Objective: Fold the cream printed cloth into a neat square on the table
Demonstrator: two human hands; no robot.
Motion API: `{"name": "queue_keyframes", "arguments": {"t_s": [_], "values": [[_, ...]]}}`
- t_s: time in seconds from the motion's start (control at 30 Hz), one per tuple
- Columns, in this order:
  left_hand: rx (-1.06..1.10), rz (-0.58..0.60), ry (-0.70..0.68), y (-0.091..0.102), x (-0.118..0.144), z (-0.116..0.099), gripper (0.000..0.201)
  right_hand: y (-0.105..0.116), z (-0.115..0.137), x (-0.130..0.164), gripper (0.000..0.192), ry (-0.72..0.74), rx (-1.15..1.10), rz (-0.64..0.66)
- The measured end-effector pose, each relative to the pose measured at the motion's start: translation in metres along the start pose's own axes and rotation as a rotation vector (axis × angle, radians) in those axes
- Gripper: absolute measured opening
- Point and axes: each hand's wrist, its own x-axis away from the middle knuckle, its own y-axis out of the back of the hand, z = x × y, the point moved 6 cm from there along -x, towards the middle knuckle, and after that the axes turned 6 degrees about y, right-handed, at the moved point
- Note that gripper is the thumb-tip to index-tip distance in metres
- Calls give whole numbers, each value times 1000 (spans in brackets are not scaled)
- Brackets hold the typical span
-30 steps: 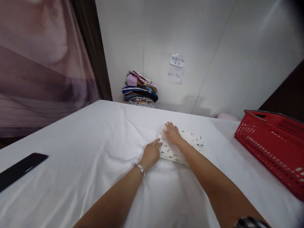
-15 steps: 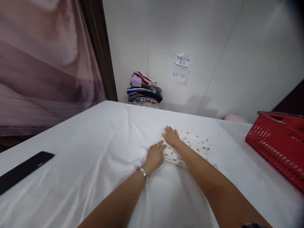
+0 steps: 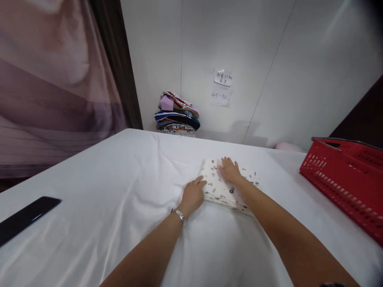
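A folded white cloth [image 3: 218,185] with a small scattered print lies flat on the white-covered table, its layered edge facing me. My right hand [image 3: 230,171] rests palm down on top of it, fingers stretched and spread. At the cloth's left edge, my left hand [image 3: 194,194] touches it with the fingertips, fingers extended and the palm low over the table. A silver bracelet [image 3: 178,215] circles my left wrist. My right forearm covers part of the cloth's right side.
A black phone-like slab [image 3: 30,217] lies at the table's left. A red plastic basket [image 3: 344,175] stands at the right. Beyond the far edge is a stack of folded fabrics [image 3: 178,115] against the wall, beside paper signs [image 3: 220,95]. A pink curtain [image 3: 54,79] hangs at left.
My right hand has slid rightward across the cloth from near its left edge. My left hand stays at that edge. The whole view has shifted slightly.
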Motion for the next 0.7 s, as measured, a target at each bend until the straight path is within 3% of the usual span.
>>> {"name": "queue_keyframes", "arguments": {"t_s": [0.17, 0.33, 0.57, 0.7], "values": [[8, -15, -1, -1, -1, 1, 48, -12, -18, 3, 59, -4, -13, 42], [18, -20, -1, 0, 0, 2, 47, -5, -28, 15, 55, -4, -51, 22], [-3, -45, -43, 3, 0, 0, 47, 14, -86, 89, 41, -192, -156, -45], [17, -61, -50, 6, 0, 1, 48, 15, -108, 135, 48, -342, -314, -98]]}}
